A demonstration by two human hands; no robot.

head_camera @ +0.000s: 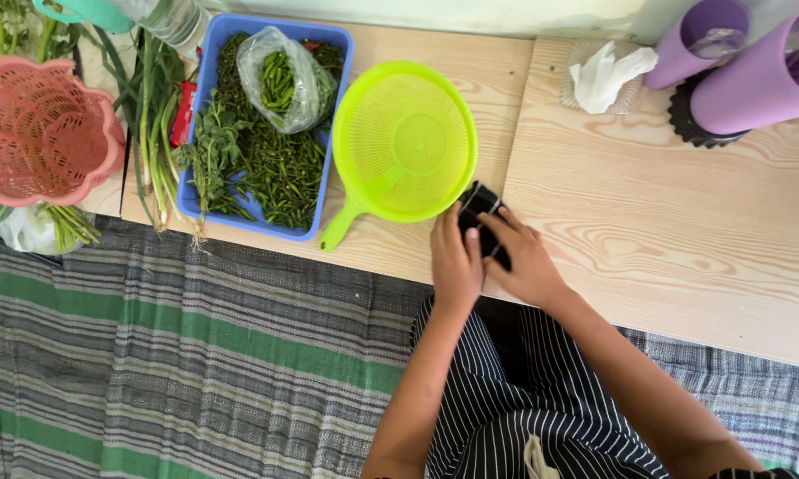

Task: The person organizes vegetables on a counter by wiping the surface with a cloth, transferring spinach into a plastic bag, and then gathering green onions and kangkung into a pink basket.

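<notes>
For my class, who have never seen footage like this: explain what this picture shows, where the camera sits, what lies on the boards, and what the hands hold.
One camera, worn on a person's head, looks down at their own bare hands. No machine is involved. The left hand and right hand together hold a small black object at the edge of a low wooden board; its kind is unclear. Beside it lie a lime-green strainer, a blue tray of green chillies and herbs, and a pink basket.

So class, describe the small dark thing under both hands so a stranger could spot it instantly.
Start at the pale wooden board. Find the lime-green strainer; at its lower right rim both hands meet. The small black object under them is the only dark item there.
</notes>
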